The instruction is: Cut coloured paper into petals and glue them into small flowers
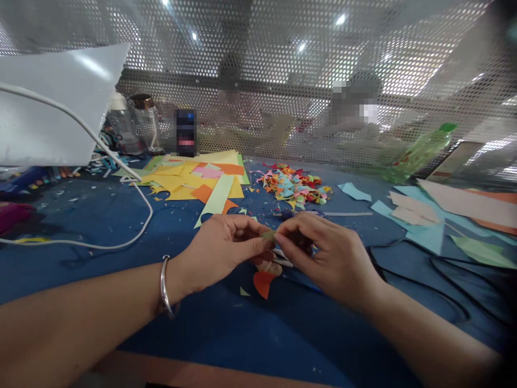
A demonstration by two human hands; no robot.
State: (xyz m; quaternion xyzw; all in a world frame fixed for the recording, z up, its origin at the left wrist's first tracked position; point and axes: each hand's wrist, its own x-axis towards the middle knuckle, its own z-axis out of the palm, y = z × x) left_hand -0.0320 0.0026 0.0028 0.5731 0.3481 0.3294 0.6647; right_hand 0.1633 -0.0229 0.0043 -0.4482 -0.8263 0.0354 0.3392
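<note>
Pinching an olive-green paper piece (pixel 267 236) just beyond an orange scrap (pixel 263 283), the left hand (pixel 220 245) steadies it; the right hand (pixel 331 250) narrowly grips its right edge. Light pressure should avoid creasing.

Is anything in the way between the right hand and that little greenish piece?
Nothing visible: the right hand has its fingertips right at the edge of the small greenish piece, which the left hand pinches. An orange paper scrap shows below, not between them.
</note>
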